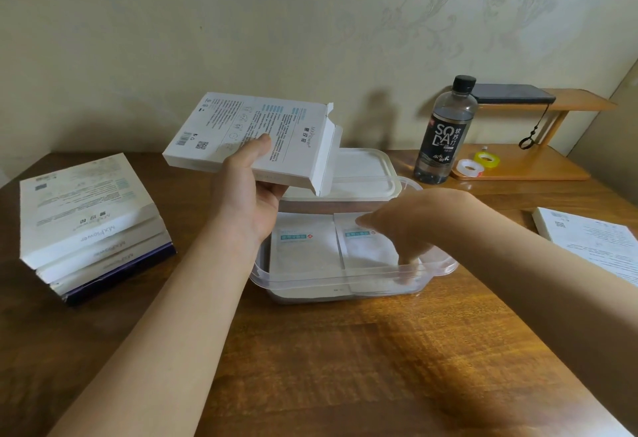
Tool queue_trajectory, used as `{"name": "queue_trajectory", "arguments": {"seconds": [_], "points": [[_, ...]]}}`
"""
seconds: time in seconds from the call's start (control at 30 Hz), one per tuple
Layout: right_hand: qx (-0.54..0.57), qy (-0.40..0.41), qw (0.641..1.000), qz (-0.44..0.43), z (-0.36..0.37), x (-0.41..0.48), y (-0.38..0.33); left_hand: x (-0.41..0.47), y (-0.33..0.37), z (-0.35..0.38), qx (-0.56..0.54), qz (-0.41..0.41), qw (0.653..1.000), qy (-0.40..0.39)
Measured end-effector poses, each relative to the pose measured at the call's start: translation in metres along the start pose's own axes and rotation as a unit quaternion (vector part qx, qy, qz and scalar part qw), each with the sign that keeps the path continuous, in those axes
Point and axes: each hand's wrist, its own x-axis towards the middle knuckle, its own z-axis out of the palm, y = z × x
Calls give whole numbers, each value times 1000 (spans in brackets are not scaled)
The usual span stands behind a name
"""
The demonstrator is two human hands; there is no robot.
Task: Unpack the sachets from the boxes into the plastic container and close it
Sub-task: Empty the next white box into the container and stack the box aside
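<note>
One head-worn camera is looking forward and down, close over the table (345, 350), facing the wall (172, 39).

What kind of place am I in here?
Probably a room at home: patterned wallpaper, a wooden table with a soda bottle, and tape rolls on a small wooden shelf.

You worked in soft, dim indoor light that glared off the wooden table (345, 350), while your right hand (414, 226) was motion-blurred and the wide lens bent the frame's edges.
</note>
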Motion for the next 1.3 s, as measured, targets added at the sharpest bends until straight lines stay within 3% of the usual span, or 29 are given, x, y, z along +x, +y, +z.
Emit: {"name": "queue_trajectory", "arguments": {"seconds": [0.33, 0.47, 0.7, 1.07, 1.3], "points": [[-50, 47, 997, -21, 13, 4, -2, -2, 0, 1, 6, 5, 1000, 3], [21, 19, 999, -35, 3, 4, 3, -3, 0, 3, 13, 3, 1000, -4], [69, 51, 992, -96, 4, 20, -11, -4, 1, 3, 6, 0, 1000, -4], [74, 72, 991, -90, 11, 16, -5, -6, 1, 4, 10, 0, 1000, -3], [65, 25, 997, -46, 15, 13, 7, -4, 1, 4, 8, 2, 1000, -2]]}}
